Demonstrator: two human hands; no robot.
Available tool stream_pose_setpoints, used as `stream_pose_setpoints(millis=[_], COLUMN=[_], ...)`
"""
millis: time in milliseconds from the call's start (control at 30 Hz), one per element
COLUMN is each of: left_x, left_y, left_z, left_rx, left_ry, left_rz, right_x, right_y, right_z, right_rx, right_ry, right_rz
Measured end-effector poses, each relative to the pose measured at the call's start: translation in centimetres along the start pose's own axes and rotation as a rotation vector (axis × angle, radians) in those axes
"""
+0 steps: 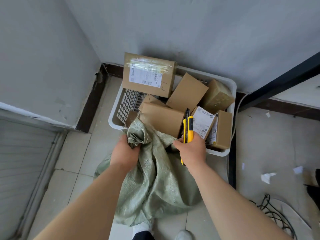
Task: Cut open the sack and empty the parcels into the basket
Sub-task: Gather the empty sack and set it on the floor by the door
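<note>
A limp green woven sack [155, 184] hangs in front of me, its top at the near rim of a white plastic basket [232, 87]. My left hand [123, 153] grips a bunched fold of the sack's upper edge. My right hand [191, 150] holds a yellow utility knife [188, 129], which points toward the basket, and its fingers also pinch sack fabric. Several brown cardboard parcels [161, 116] lie piled in the basket. One large labelled box [147, 74] leans over the basket's far left rim.
The basket stands on a tiled floor in a corner of grey walls with a dark skirting board [90, 103]. A dark frame bar [232, 163] runs along the basket's right side. Tangled cables [273, 212] and paper scraps [267, 177] lie at right. My white shoes [183, 235] are below.
</note>
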State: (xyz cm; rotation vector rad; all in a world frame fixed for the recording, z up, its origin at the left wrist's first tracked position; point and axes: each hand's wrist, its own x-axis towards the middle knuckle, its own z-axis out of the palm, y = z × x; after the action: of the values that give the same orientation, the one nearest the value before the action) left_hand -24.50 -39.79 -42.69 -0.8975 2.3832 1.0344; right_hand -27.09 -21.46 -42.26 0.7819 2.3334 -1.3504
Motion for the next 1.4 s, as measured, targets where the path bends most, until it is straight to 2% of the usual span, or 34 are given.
stream_pose_setpoints(millis=[267, 600, 867, 1167, 1400], left_x=[-5.6, -18.8, -28.3, -36.2, -44.8], left_y=[0.7, 3.8, 4.5, 0.2, -5.1], left_z=[-5.4, -12.8, -18.6, -25.9, -31.9], left_rx=[-0.072, -0.51, -0.773, -0.879, -1.009], left_ry=[0.032, 0.084, 0.142, 0.265, 0.372], left_rz=[-0.007, -0.12, -0.171, -0.17, -0.224], right_x=[-6.0, -16.0, -25.1, -34.0, -42.7], right_y=[-4.7, -8.9, -13.1, -15.1, -18.5], right_z=[-2.7, -8.9, -12.3, -11.3, -10.5], right_rx=[0.131, 0.088, 0.032, -0.04, -0.087], right_ry=[-0.148, -0.309, -0.5, -0.581, -0.641], right_rz=[-0.033, -0.128, -0.103, -0.219, -0.398])
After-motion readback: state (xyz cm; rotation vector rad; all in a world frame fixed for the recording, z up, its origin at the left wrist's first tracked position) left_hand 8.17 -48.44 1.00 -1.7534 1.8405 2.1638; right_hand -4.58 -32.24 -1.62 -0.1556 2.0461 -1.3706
